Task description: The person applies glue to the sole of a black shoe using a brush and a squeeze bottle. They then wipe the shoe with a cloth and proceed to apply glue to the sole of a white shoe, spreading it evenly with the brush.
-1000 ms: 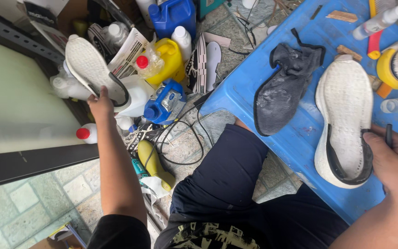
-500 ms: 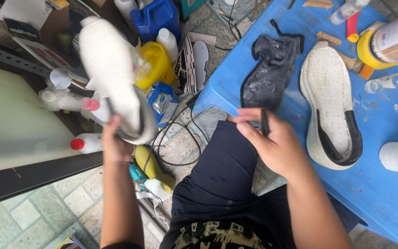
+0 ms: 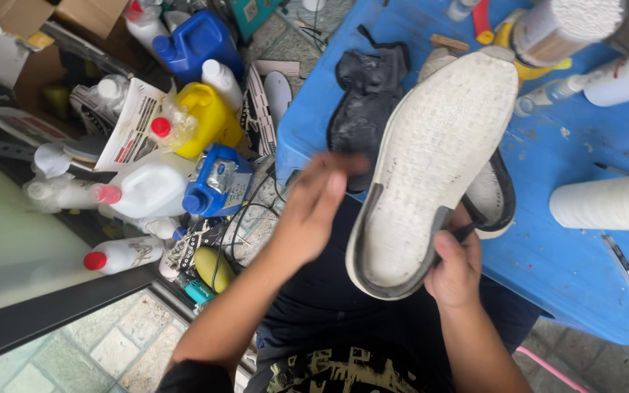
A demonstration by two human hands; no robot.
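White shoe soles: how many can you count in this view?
2. One white sole is held in the right hand; a second sole lies on the blue table, mostly hidden behind the first. Others may be hidden.

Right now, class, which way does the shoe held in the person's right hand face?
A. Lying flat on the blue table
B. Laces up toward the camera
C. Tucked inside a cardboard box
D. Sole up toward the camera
D: the right hand grips the shoe at its heel end, lifted above the blue table, and its whitish textured sole fills the view; the left hand is beside it, blurred.
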